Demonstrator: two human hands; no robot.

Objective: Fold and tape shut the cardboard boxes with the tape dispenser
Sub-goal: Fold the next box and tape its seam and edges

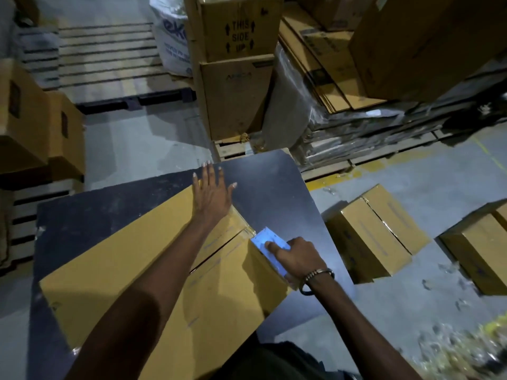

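The cardboard box (115, 272) is laid diagonally, long axis near-left to far-right. It is pressed by the flat left hand (212, 194); the tape dispenser (270, 246), seemingly at the seam's end, is gripped by the right hand (297, 257).

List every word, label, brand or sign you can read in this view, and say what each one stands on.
"THIS SIDE UP", with arrows: upper brown cardboard box of the stack.
Faint brand word: lower brown cardboard box of that stack, too blurred to read.
Blue lettering: white plastic sack, partly hidden and blurred.
Faint blue print: yellow-brown cardboard box on the dark table, unreadable.
Dark labels: brown cardboard boxes at the left, unreadable.
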